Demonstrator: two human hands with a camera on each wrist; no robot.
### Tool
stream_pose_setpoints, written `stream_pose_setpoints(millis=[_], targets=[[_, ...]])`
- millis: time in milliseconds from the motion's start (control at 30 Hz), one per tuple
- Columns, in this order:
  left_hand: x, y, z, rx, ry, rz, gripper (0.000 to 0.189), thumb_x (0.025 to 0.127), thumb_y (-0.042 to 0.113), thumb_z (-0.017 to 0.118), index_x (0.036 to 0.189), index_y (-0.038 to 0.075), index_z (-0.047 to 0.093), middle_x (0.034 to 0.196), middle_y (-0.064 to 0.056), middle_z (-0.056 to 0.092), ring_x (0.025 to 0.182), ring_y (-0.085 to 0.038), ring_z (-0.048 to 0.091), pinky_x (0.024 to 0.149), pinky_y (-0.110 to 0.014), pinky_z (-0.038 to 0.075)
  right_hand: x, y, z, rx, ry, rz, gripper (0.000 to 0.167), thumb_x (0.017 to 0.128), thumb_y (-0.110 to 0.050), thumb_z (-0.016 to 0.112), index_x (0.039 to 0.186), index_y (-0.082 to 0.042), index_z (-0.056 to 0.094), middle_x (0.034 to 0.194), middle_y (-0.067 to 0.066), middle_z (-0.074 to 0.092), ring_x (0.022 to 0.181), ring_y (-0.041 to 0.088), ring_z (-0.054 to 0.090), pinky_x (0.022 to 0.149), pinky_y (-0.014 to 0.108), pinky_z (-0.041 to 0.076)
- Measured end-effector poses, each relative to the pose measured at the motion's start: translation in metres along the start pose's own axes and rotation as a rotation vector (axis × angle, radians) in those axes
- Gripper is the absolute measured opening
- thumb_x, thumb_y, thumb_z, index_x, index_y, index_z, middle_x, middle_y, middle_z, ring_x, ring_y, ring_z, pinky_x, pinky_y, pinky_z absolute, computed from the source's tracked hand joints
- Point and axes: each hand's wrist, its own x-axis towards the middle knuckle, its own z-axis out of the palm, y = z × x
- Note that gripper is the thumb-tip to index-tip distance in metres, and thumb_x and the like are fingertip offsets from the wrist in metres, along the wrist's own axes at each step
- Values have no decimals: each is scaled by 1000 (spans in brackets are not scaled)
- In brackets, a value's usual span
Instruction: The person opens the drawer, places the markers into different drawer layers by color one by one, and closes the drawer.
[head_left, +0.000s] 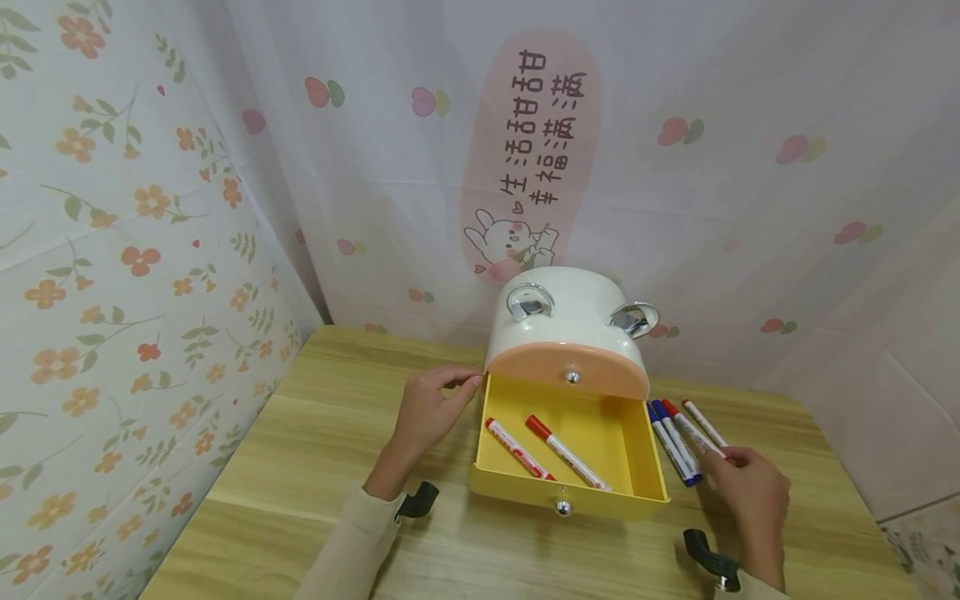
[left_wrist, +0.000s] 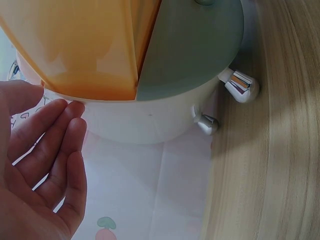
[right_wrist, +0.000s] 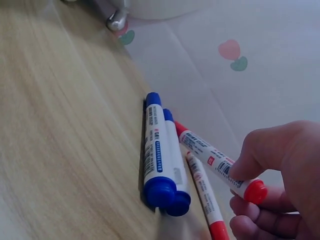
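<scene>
My left hand (head_left: pixel 433 408) is at the left side of a white box (head_left: pixel 555 308), fingertips right at its edge beside the pulled-out yellow drawer (head_left: pixel 570 497). The left wrist view shows these fingers (left_wrist: pixel 72 137) loosely bent. In the drawer lie two red-and-white markers, one with its cap toward the back (head_left: pixel 566 450) and another further left (head_left: pixel 519 448). To the right of the box, my right hand (head_left: pixel 750 492) pinches a red marker (right_wrist: pixel 210 157) near one end, between thumb and fingers. Two blue markers (right_wrist: pixel 155 145) and another red marker (right_wrist: pixel 204 195) lie beside it on the table.
The box has a peach upper drawer front (head_left: pixel 555 367) with a round knob, and shiny silver ear-like pieces (head_left: pixel 530 302) on top. A wooden table (head_left: pixel 300 467) is underneath. Printed curtains (head_left: pixel 390 183) hang close behind and at the left.
</scene>
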Motion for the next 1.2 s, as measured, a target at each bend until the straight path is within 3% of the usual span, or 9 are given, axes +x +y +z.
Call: stream_pose_setpoints(millis=[233,567,833,1200], targets=[[0,0,0,1,-4,-1,11,100,11,82,107,5,87,100,-4,84,93,-21,80,80,-45,66,-3,-5,-3,26,41,8,54,102,-38,72,126,10,69,107,29,71,91,37,62,70,43,42],[0,1,0,12,-5,-16,12,100,12,82,108,4,87,102,-6,84,95,-23,81,80,-46,66,-4,-10,-10,35,153,-68,46,100,-35,74,115,9,76,95,23,74,74,24,61,59,32,39],[0,1,0,2,-10,-22,13,100,12,82,108,3,86,102,-8,84,95,-25,81,81,-48,66,-6,-18,-19,31,201,-92,42,98,-33,74,109,7,76,91,22,73,71,20,57,58,30,37],[1,2,0,-2,-12,-26,12,100,11,81,107,4,86,100,-7,83,94,-24,81,83,-49,66,-18,-43,-38,70,236,-86,39,98,-32,69,112,4,77,85,12,74,63,-8,43,58,22,36]])
